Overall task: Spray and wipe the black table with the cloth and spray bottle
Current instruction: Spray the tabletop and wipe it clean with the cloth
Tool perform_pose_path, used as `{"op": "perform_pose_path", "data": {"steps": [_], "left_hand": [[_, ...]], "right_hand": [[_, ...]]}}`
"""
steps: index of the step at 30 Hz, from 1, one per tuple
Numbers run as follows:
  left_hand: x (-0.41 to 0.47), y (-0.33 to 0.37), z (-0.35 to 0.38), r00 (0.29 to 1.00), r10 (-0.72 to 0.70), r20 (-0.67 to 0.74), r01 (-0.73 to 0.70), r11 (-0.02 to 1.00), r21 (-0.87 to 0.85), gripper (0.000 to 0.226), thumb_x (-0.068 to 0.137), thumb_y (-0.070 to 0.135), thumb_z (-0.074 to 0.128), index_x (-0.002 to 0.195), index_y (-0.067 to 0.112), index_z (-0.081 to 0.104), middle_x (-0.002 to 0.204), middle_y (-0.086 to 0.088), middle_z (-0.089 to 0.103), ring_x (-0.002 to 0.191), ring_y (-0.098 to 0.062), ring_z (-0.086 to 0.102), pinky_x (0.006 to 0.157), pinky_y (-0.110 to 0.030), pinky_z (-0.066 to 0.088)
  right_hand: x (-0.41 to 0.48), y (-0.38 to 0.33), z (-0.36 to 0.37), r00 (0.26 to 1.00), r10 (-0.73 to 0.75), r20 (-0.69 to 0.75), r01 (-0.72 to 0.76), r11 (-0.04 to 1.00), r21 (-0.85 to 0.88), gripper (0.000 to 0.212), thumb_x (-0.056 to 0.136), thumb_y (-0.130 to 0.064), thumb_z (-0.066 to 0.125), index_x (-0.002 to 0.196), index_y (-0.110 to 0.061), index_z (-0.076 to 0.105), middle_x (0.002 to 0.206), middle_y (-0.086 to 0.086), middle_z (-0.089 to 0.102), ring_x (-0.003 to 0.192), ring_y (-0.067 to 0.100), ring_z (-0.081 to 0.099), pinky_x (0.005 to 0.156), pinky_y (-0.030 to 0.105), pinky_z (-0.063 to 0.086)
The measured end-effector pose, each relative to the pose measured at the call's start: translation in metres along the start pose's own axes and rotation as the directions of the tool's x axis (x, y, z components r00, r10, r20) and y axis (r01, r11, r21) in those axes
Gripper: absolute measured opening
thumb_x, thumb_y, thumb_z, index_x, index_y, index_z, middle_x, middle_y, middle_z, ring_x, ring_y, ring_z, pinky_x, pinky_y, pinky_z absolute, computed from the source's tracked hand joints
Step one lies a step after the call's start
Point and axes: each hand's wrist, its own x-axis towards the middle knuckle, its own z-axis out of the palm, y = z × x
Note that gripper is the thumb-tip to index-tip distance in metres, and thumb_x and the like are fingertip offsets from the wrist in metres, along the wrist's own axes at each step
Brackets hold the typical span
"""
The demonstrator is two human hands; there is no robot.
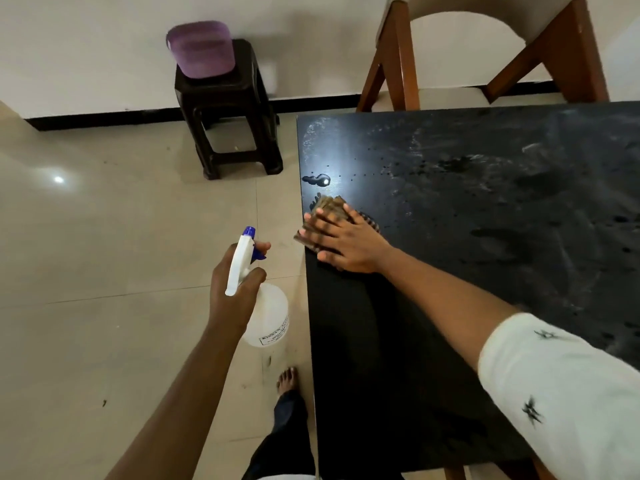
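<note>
Brown cloth mostly under right hand

**Stool, tub and chair around the grip**

Ahead of the gripping left hand, and well apart from it, a dark plastic stool stands on glossy beige floor tiles. It is close to a white wall with a black skirting strip. A translucent purple plastic container sits on the stool's top. Ahead and to the right of the grip stands a wooden chair with pale upholstery. Behind the grip, nearer the person, are a bare foot on the tiles and a dark trouser leg.
</note>
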Motion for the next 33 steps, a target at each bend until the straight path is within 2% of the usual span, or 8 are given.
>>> {"op": "perform_pose_path", "data": {"steps": [5,9,12,16,21,25,29,33], "left_hand": [[-0.003,0.000,0.012,0.998,-0.040,-0.055,0.039,0.999,-0.020,0.042,0.082,-0.005,0.057,0.106,0.029,0.063,0.101,0.014,0.068,0.096,-0.003,0.062,0.084,-0.032,0.049],[0.001,0.000,0.019,0.997,-0.046,-0.063,0.045,0.999,-0.013,0.038,0.075,0.007,0.056,0.108,0.024,0.063,0.102,0.013,0.068,0.096,-0.003,0.061,0.085,-0.032,0.048],[0.006,0.001,0.021,0.998,-0.028,-0.062,0.027,0.999,-0.018,0.042,0.072,0.010,0.053,0.110,0.023,0.063,0.106,0.010,0.068,0.103,-0.008,0.061,0.088,-0.032,0.047],[0.019,0.002,0.023,0.997,-0.039,-0.073,0.038,0.999,-0.016,0.042,0.072,0.014,0.054,0.113,0.021,0.062,0.107,0.010,0.067,0.104,-0.013,0.061,0.090,-0.035,0.048],[0.043,0.010,0.024,0.998,-0.011,-0.058,0.009,1.000,-0.030,0.038,0.076,0.004,0.056,0.110,0.021,0.063,0.103,0.011,0.068,0.099,-0.009,0.062,0.084,-0.033,0.051],[0.067,0.015,0.028,0.995,0.017,-0.096,-0.022,0.999,-0.042,0.040,0.079,-0.005,0.053,0.108,0.021,0.063,0.104,0.007,0.068,0.090,-0.007,0.061,0.073,-0.024,0.049],[0.087,0.014,0.033,0.995,0.029,-0.098,-0.034,0.998,-0.048,0.040,0.080,-0.006,0.053,0.111,0.018,0.062,0.103,0.010,0.067,0.093,0.001,0.060,0.072,-0.009,0.047],[0.099,0.009,0.036,0.995,0.038,-0.097,-0.041,0.999,-0.032,0.038,0.080,0.000,0.054,0.114,0.016,0.061,0.104,0.010,0.067,0.094,-0.002,0.060,0.073,-0.012,0.046]], "right_hand": [[-0.054,-0.033,0.025,0.973,-0.229,-0.035,0.231,0.972,0.051,0.054,0.100,-0.054,0.015,0.151,-0.037,0.011,0.160,-0.006,0.011,0.148,0.018,0.004,0.115,0.058,-0.002],[-0.020,-0.006,0.007,0.947,-0.320,0.023,0.318,0.945,0.075,0.053,0.099,-0.054,0.014,0.150,-0.038,0.012,0.159,-0.010,0.010,0.148,0.015,-0.001,0.116,0.056,-0.006],[0.029,0.020,-0.002,0.981,-0.193,0.011,0.192,0.980,0.050,0.054,0.098,-0.053,0.013,0.151,-0.039,0.010,0.159,-0.011,0.004,0.148,0.016,-0.001,0.116,0.057,-0.003],[0.073,0.036,-0.015,0.994,0.106,-0.032,-0.102,0.989,0.103,0.055,0.100,-0.053,0.017,0.152,-0.037,0.014,0.161,-0.010,0.006,0.149,0.015,-0.001,0.116,0.059,0.002],[0.053,-0.016,-0.003,0.871,0.479,-0.105,-0.448,0.864,0.228,0.058,0.100,-0.049,0.019,0.154,-0.031,0.007,0.163,-0.002,0.002,0.149,0.018,-0.002,0.115,0.055,-0.007],[0.020,-0.068,0.009,0.799,0.596,-0.086,-0.554,0.784,0.281,0.065,0.094,-0.054,0.004,0.154,-0.030,0.006,0.162,-0.002,0.000,0.149,0.018,-0.005,0.112,0.054,-0.014],[0.061,-0.045,0.006,0.747,0.662,-0.061,-0.630,0.735,0.250,0.062,0.099,-0.053,0.015,0.154,-0.029,-0.001,0.162,0.001,-0.006,0.148,0.022,-0.009,0.113,0.059,-0.008],[0.119,-0.002,-0.012,0.724,0.689,-0.037,-0.653,0.702,0.286,0.065,0.099,-0.054,0.023,0.154,-0.028,0.001,0.163,0.002,-0.002,0.148,0.025,-0.006,0.113,0.061,-0.004]]}}
